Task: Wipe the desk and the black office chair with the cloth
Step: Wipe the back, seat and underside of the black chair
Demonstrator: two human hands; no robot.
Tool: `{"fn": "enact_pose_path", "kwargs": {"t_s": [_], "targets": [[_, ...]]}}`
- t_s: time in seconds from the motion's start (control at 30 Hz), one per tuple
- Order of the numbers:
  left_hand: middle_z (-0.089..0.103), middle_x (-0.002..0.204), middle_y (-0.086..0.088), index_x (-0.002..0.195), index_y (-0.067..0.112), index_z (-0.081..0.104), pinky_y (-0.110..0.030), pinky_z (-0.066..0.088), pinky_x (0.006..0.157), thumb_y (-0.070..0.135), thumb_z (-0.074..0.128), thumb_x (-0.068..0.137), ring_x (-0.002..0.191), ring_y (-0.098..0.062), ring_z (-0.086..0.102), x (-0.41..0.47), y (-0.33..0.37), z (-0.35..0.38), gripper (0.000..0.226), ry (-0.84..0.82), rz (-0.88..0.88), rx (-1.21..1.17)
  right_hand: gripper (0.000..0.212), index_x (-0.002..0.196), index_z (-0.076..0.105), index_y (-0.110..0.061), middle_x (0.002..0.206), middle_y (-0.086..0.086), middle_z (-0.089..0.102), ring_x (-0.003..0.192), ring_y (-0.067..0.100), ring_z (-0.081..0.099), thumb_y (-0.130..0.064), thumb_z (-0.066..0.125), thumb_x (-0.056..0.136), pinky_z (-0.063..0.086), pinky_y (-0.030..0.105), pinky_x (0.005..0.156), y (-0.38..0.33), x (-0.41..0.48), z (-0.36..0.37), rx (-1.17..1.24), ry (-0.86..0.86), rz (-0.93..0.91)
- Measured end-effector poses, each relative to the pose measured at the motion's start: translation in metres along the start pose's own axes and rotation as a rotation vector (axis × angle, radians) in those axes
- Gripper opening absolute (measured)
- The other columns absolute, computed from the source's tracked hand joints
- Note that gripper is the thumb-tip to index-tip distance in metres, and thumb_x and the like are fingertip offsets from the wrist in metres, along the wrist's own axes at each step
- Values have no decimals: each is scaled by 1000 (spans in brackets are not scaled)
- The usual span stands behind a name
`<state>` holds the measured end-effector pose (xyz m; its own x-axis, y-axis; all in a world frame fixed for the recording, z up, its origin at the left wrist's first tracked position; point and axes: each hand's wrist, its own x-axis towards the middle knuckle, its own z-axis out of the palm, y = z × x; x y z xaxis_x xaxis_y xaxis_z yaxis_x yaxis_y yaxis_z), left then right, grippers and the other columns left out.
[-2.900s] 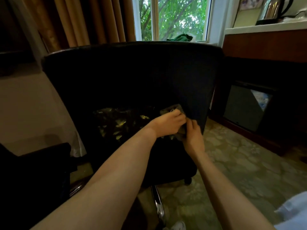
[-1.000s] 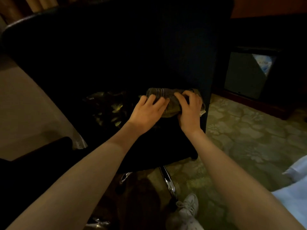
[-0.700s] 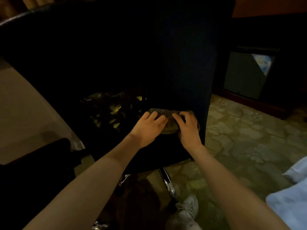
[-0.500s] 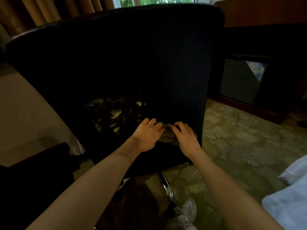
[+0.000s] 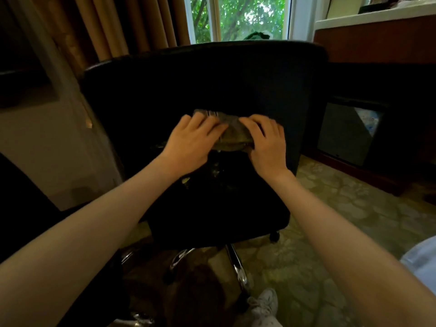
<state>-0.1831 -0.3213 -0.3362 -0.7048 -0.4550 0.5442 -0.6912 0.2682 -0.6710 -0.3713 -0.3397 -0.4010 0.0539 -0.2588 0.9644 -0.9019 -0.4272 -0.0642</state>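
Head view: left hand (image 5: 191,140) and right hand (image 5: 266,142) press flat on cloth (image 5: 232,133) near right edge of chair (image 5: 165,90).

Black chair (image 5: 236,86); grey striped cloth (image 5: 232,133); golden-brown curtains (image 5: 132,27); pale green floral carpet (image 5: 342,208).

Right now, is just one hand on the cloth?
No, the left hand and the right hand both press the cloth against the backrest of the black office chair.
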Motion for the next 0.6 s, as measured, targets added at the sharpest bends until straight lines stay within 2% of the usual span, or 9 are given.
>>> {"fn": "enact_pose_path", "kwargs": {"t_s": [0.1, 0.2, 0.3, 0.4, 0.5, 0.6], "targets": [[60, 115, -5, 129, 15, 52, -33, 28, 76, 16, 71, 63, 96, -26, 37, -9, -20, 7, 68, 68, -66, 101, 51, 122, 49, -17, 110, 16, 61, 102, 24, 45, -3, 46, 73, 45, 41, 84, -10, 22, 11, -8, 8, -79], [62, 112, -1, 126, 21, 58, -31, 29, 76, 24, 75, 64, 95, -24, 40, -22, -23, 26, 64, 15, -67, 144, 54, 121, 58, -14, 111, 18, 62, 100, 28, 50, -5, 38, 72, 47, 45, 83, -10, 20, 32, -30, -86, -184], [64, 107, 4, 121, 26, 63, -30, 31, 77, 31, 82, 54, 93, -21, 51, -37, -12, 47, 70, -46, -49, 106, 54, 120, 62, -12, 110, 17, 62, 100, 28, 49, -3, 37, 73, 42, 43, 86, -11, -6, 51, -52, -145, -194], [62, 102, -2, 117, 17, 66, -33, 30, 74, 21, 86, 50, 90, -25, 42, -51, 1, 70, 70, -5, -56, -5, 53, 124, 53, -15, 115, 14, 54, 102, 27, 45, -5, 40, 74, 32, 43, 88, -9, -32, 63, -23, -155, -198], [51, 104, -5, 119, 12, 64, -35, 29, 73, 15, 83, 55, 87, -27, 39, -69, 17, 90, 67, 31, -34, -114, 55, 126, 45, -16, 118, 9, 42, 102, 27, 43, -5, 38, 72, 30, 43, 88, -6, -60, 68, -24, -221, -212], [62, 99, -2, 117, 17, 66, -36, 35, 73, 19, 87, 42, 88, -27, 45, -90, 43, 105, 78, -122, -14, -129, 56, 123, 54, -13, 113, 13, 55, 98, 31, 51, -5, 43, 69, 40, 45, 84, -8, -95, 73, -106, -355, -228]]}}
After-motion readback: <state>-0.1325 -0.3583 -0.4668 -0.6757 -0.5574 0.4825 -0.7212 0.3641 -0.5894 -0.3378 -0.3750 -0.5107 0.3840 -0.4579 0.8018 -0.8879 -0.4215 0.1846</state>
